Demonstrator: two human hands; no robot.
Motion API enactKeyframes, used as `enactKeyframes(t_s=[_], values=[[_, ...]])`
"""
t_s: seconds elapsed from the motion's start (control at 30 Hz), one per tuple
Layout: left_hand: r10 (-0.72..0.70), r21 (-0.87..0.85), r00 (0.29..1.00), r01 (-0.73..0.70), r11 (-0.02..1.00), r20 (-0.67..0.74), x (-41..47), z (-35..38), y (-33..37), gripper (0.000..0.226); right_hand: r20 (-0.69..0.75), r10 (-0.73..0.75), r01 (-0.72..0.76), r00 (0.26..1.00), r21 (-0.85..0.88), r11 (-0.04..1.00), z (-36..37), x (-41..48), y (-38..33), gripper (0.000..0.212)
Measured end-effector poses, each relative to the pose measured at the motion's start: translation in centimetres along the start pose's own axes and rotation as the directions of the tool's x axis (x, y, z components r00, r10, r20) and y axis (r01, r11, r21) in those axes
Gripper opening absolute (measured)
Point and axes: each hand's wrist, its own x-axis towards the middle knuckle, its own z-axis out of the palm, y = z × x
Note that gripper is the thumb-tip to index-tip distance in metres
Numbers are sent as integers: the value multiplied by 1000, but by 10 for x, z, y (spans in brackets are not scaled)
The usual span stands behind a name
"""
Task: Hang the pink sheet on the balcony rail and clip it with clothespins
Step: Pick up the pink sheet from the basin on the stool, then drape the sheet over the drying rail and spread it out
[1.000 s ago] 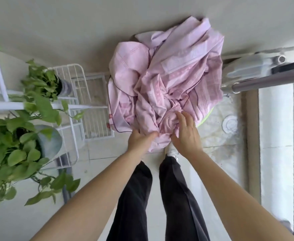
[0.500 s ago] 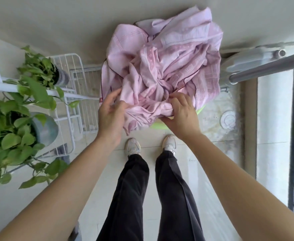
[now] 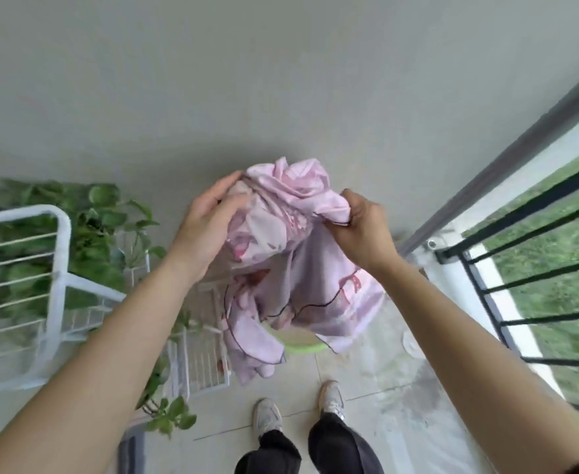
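Bunching in the middle of the frame, the crumpled pink cotton sheet with dark piping is held up in the air between both hands, and its loose end hangs down over a lime-green plastic basin on the pale tiled floor. The left hand lies against the bundle's left side, fingers nearly straight and spread over the cloth. The right hand pinches a fold of the piped edge between thumb and curled fingers. The grey round metal balcony rail runs diagonally at the right, well apart from the sheet. A white wire rack with leafy green plants stands at the left.
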Motion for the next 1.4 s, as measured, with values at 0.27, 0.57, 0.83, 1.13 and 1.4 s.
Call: enactKeyframes(t_s=[0.27,0.57,0.83,1.13,1.4], values=[[233,-86,972,-236,968,-38,-3,-13,136,42,-198,-179,182,964,-4,983,-100,33,-123,28],[104,262,918,-216,941,382,-49,18,204,94,-177,-107,154,978,278,948,-172,5,-173,22],[495,152,868,-485,862,-42,-85,13,283,32,-316,-225,137,922,-278,951,-239,-15,-204,37],[913,643,400,-682,350,-73,-92,22,364,30,-522,-200,113,829,-193,975,-241,-44,-250,85],[862,672,507,-631,387,-20,-121,59,375,11,-314,-230,186,921,-164,969,-137,-88,-237,164]])
